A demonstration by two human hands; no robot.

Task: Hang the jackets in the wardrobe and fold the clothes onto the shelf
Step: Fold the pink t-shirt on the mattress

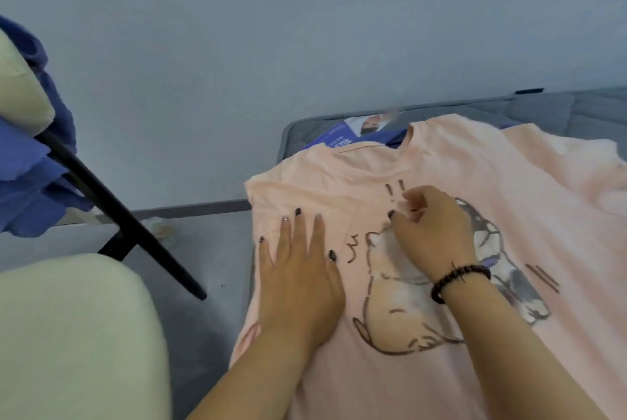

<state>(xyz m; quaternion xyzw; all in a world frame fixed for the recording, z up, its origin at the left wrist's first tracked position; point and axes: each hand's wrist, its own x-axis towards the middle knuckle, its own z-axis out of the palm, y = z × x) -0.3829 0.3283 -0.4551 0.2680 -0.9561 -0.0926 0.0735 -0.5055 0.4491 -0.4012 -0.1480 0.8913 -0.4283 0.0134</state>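
While left hand [298, 270] presses flat, pink T-shirt [458, 368] lengthwise, collar pointing away

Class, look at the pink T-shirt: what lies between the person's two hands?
In the head view, only pink T-shirt fabric, with a small squiggle of its print, lies between the left hand and right hand.

The pale peach short-sleeved cotton T-shirt [441, 161] lies spread flat, front side up, on the grey quilted mattress [559, 110]. Its round neckline points toward the far wall. The chest carries a cartoon cat print with dark outlines and two exclamation marks above it. The left edge of the garment reaches the mattress side. Light creases cross the fabric near the print.
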